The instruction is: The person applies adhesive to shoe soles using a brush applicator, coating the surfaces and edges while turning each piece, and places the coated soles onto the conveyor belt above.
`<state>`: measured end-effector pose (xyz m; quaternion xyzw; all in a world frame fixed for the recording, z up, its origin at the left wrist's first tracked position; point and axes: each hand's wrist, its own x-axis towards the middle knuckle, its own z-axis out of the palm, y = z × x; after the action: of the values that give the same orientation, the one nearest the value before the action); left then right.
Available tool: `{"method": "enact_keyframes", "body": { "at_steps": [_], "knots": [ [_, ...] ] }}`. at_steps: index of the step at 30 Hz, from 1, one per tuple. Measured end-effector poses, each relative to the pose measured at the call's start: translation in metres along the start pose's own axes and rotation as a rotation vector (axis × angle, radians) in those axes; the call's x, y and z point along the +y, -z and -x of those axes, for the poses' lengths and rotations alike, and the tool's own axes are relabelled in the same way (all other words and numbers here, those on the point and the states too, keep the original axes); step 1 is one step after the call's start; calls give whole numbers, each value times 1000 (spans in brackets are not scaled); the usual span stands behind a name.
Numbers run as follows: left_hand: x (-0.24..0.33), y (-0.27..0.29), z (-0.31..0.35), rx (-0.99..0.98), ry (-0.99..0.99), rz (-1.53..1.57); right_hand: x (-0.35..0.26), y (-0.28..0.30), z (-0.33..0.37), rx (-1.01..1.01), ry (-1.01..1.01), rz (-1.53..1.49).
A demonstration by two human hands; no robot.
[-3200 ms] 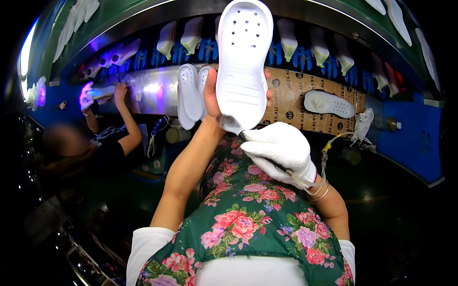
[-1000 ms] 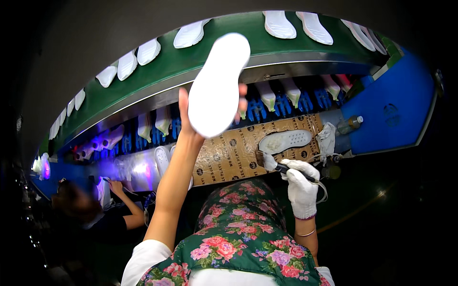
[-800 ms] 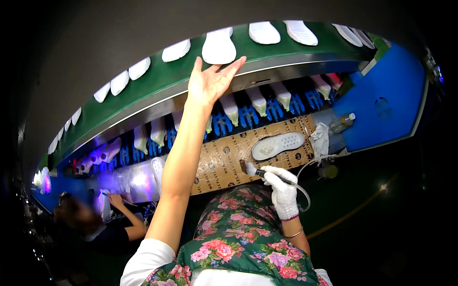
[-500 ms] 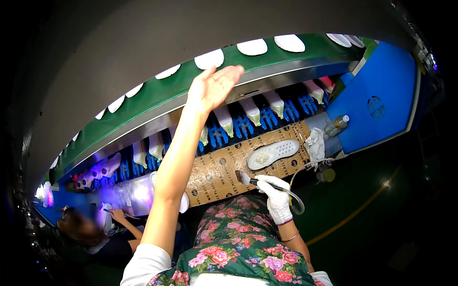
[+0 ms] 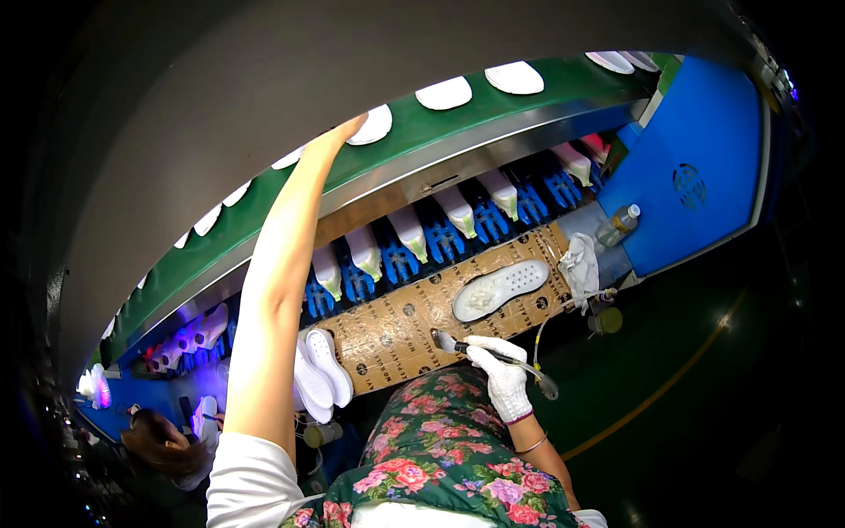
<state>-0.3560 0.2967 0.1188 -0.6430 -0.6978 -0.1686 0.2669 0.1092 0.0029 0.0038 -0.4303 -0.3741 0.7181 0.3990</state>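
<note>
My bare left hand [image 5: 345,132] reaches far up to the green conveyor belt, at the edge of a white shoe sole [image 5: 373,125]. The dark cover hides most of its fingers, so its grip does not show. In a white knitted glove, my right hand [image 5: 503,378] closes round a brush [image 5: 446,341] that has a clear tube at its rear end. The brush's dark bristles are over the cardboard. Just beyond it lies a grey-white sole [image 5: 500,290] with small holes and a wet-looking patch. A pair of white soles [image 5: 319,374] rests at the cardboard's left end.
Several more white soles [image 5: 444,93] lie along the green belt [image 5: 405,132]. Below it, pale shoe uppers [image 5: 407,233] hang beside blue clamps [image 5: 444,239]. A white rag [image 5: 579,268] and a bottle [image 5: 619,226] stand right. At far left, another person [image 5: 163,444] works.
My left hand, open with fingers spread before, has moved left and away to a sole on the belt. The pair of soles at left is now less covered. My right hand still holds the brush.
</note>
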Motion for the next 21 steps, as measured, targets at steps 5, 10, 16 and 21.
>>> {"method": "enact_keyframes", "body": {
  "at_steps": [5, 10, 16, 21],
  "knots": [
    [4, 5, 6, -24, -43, -88, -2, 4, 3, 45, -24, 3],
    [-5, 12, 14, -19, -56, -114, -3, 0, 0, 0, -8, 31],
    [-2, 12, 17, -15, -60, -82, -3, -5, -1, -27, 13, 41],
    [-4, 15, 19, -4, -47, -53, -2, -4, 0, -17, 1, 18]
  ]
}}
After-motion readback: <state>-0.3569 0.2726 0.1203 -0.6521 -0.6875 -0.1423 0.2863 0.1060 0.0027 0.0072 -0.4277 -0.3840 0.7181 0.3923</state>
